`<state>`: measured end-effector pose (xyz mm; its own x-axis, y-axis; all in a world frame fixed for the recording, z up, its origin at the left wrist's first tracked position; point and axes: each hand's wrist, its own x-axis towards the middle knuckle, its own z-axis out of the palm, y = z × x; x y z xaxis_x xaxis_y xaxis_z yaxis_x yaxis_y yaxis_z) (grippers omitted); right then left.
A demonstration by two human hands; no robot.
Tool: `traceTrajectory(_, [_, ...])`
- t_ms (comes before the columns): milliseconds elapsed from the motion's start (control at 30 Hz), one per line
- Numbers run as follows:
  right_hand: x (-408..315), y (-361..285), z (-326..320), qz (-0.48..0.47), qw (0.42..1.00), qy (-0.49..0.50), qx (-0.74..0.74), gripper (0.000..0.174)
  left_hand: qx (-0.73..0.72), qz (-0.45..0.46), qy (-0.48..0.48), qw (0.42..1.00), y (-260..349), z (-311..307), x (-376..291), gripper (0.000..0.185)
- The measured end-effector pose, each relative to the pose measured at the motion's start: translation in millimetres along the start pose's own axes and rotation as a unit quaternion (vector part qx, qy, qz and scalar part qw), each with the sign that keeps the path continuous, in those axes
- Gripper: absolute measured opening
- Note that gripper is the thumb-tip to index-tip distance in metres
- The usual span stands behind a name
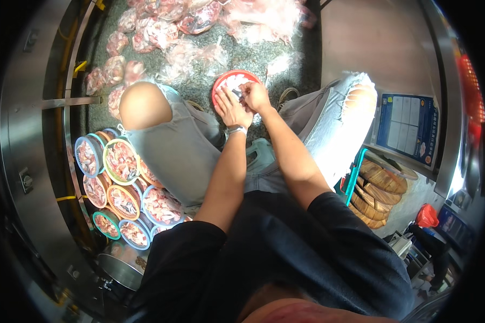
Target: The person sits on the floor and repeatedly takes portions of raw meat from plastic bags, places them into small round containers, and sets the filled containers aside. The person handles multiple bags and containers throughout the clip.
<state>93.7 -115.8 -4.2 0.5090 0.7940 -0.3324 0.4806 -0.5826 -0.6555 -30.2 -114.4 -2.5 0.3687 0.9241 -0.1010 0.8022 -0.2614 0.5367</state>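
A round red plastic basket [218,82] stands on the grey stone floor between my knees, with pale pieces of what looks like raw meat [235,82] in it. My left hand [231,108] lies over the basket's near left part, its fingers stretched out onto the contents. At the basket's right side my right hand [256,97] has its fingers curled down over the pieces; whether it pinches one is hidden. The two hands are close together, and a dark bit shows between them. Clear plastic bags of raw meat [157,34] lie just beyond the basket.
Several colourful plastic baskets of meat pieces [123,161] are stacked at the left, near a large metal pot [121,271]. Steel cabinet fronts [24,133] run along the left. Round wooden boards [378,194] are piled at the right, below a steel panel [380,44]. A person's dark-clothed leg [440,258] shows farther right.
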Motion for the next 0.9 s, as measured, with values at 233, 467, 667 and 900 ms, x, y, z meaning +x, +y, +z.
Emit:
traceTrajectory(233, [-4.3, -5.9, -34.9, 0.131, 0.978, 0.142, 0.081, 0.03, 0.087, 0.108, -0.116, 0.984, -15.8, 16.8, -4.0, 0.092])
traceTrajectory(467, [-1.4, 53.3, -23.6, 0.205, 0.975, -0.058, -0.06, 0.049, 0.142, 0.07, -0.137, 0.978, -16.8, 26.3, -1.0, 0.079])
traceTrajectory(667, [-11.7, 36.7, -16.4, 0.259, 0.963, 0.039, -0.058, 0.039, 0.147, 0.063, -0.105, 0.981, 6.4, 21.0, -1.8, 0.083])
traceTrajectory(900, [-10.2, 23.2, -19.2, 0.309, 0.948, 0.057, -0.053, 0.058, 0.099, -0.013, -0.306, 0.947, 15.3, -0.6, 7.8, 0.098])
